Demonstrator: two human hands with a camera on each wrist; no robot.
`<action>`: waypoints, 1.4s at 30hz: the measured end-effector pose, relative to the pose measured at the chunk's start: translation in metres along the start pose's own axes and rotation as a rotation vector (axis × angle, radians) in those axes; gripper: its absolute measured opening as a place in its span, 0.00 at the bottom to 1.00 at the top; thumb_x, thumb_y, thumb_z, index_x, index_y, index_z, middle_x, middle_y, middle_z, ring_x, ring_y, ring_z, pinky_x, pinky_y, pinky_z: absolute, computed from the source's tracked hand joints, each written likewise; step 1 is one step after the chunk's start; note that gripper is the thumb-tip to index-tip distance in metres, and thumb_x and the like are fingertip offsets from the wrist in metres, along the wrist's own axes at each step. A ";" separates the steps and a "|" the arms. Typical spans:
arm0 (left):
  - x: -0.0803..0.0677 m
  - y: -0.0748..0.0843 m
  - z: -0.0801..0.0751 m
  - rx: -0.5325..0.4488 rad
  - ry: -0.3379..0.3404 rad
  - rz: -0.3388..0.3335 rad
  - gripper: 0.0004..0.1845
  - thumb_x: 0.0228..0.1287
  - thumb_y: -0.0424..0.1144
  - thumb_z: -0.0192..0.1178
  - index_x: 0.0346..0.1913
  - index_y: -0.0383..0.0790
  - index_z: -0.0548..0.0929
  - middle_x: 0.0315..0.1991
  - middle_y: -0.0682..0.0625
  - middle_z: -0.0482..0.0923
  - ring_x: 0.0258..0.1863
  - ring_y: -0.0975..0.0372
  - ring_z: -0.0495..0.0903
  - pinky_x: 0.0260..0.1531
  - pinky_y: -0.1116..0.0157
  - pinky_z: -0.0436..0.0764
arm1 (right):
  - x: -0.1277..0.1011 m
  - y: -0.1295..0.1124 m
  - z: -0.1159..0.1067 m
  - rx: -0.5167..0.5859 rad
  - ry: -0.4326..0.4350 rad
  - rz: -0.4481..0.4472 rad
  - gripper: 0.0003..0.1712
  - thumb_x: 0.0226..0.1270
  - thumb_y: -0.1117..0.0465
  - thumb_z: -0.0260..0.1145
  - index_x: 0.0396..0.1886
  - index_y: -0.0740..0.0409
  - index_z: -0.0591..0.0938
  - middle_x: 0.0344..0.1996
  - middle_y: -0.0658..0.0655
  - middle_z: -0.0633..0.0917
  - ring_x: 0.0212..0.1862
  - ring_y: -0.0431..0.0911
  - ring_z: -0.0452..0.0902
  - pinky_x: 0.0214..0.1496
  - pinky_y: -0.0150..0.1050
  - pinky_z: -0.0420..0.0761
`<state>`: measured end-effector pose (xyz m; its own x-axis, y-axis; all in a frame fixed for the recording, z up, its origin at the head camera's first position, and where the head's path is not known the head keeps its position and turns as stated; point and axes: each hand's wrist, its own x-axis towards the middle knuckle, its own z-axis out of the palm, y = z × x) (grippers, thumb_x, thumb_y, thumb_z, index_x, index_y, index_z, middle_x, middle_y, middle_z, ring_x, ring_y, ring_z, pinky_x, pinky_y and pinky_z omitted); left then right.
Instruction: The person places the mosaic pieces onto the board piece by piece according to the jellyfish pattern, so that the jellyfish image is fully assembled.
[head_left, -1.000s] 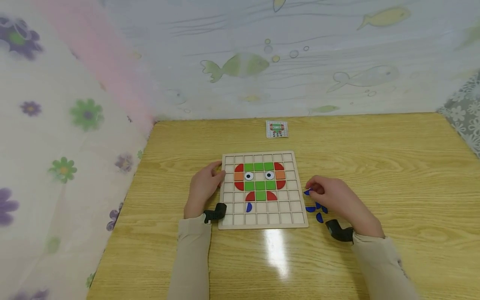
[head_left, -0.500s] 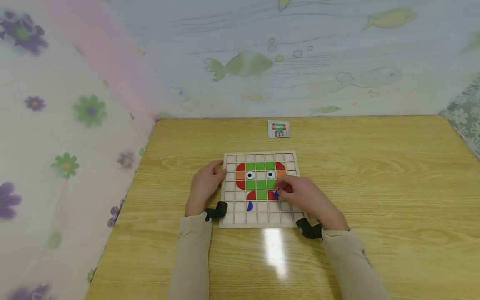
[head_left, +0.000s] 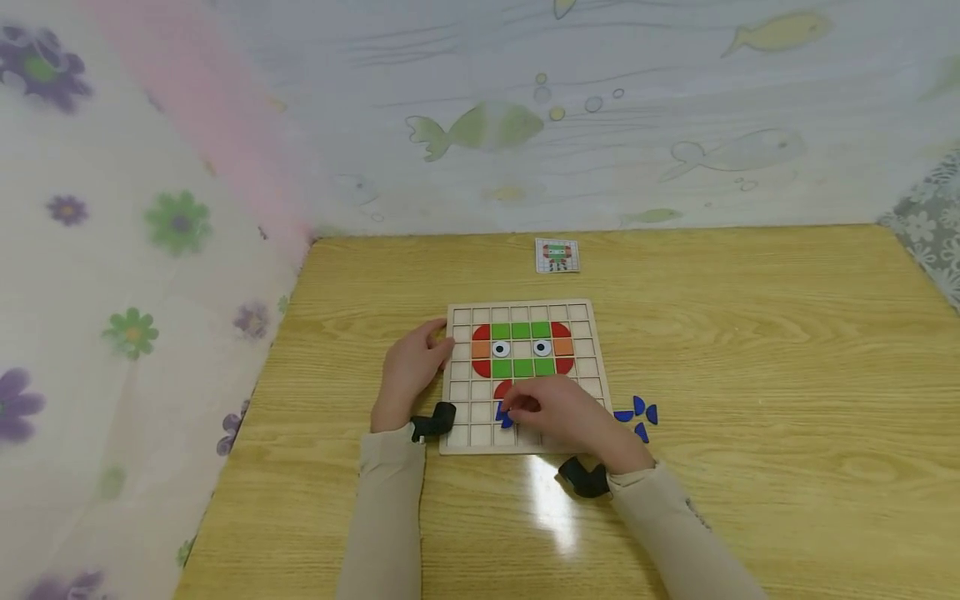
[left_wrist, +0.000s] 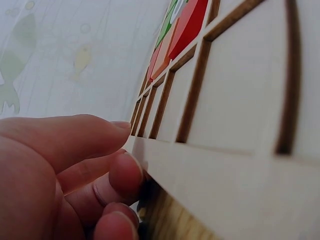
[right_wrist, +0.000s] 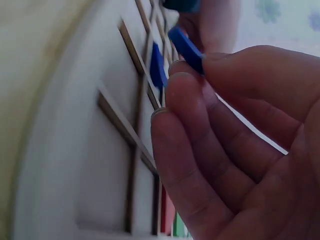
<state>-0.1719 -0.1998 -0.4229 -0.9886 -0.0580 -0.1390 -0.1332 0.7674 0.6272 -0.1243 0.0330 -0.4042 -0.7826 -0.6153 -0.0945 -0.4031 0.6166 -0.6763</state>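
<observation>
A square wooden grid board (head_left: 453, 437) lies on the table, bearing green and orange squares, red quarter-round pieces and two eye discs. At its left edge, my left hand (head_left: 408, 367) grips the rim; in the left wrist view the fingertips (left_wrist: 125, 172) bend in at the board's side. My right hand (head_left: 566, 412) is over the lower part of the board, pinching a blue half-round tile (right_wrist: 186, 50) between thumb and fingers. Beside that tile, another blue half-round tile (right_wrist: 157, 66) sits on the grid. Part of the lower pattern is hidden under the right hand.
Several loose blue half-round tiles (head_left: 641, 408) lie on the table just right of the board. A small pattern card (head_left: 557, 256) rests behind the board. A patterned wall rises at the table's back edge and another at its left.
From the loose tiles at the right, my right hand has carried one blue half-round tile leftward over the board, to beside the blue tile there. The left hand stays at the board's edge.
</observation>
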 end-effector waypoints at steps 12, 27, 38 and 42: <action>-0.001 0.001 0.000 -0.010 -0.005 -0.012 0.23 0.62 0.50 0.51 0.60 0.51 0.69 0.18 0.53 0.73 0.15 0.59 0.70 0.21 0.64 0.65 | 0.002 -0.007 0.012 -0.081 -0.042 -0.046 0.05 0.60 0.56 0.61 0.33 0.45 0.82 0.26 0.37 0.78 0.29 0.32 0.71 0.36 0.31 0.72; 0.000 0.001 0.000 -0.004 -0.004 -0.003 0.23 0.62 0.50 0.51 0.60 0.52 0.69 0.18 0.53 0.74 0.15 0.59 0.69 0.20 0.64 0.65 | 0.001 -0.011 0.012 -0.130 -0.073 -0.112 0.06 0.57 0.60 0.62 0.34 0.45 0.83 0.30 0.40 0.78 0.30 0.35 0.69 0.34 0.31 0.70; 0.001 0.002 0.000 -0.005 0.001 -0.003 0.23 0.62 0.50 0.51 0.60 0.51 0.70 0.18 0.53 0.74 0.15 0.59 0.70 0.20 0.64 0.66 | 0.000 -0.011 0.012 -0.140 -0.070 -0.152 0.05 0.56 0.61 0.64 0.30 0.45 0.83 0.29 0.41 0.77 0.30 0.34 0.68 0.33 0.30 0.70; 0.000 0.002 -0.001 0.001 0.000 -0.003 0.23 0.62 0.50 0.51 0.60 0.51 0.70 0.17 0.53 0.74 0.15 0.60 0.70 0.21 0.64 0.65 | 0.000 -0.010 0.013 -0.144 -0.072 -0.171 0.06 0.56 0.62 0.64 0.30 0.45 0.83 0.30 0.41 0.77 0.30 0.34 0.68 0.33 0.30 0.70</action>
<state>-0.1723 -0.1989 -0.4212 -0.9883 -0.0602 -0.1403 -0.1357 0.7679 0.6260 -0.1142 0.0207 -0.4066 -0.6636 -0.7469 -0.0425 -0.5943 0.5608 -0.5765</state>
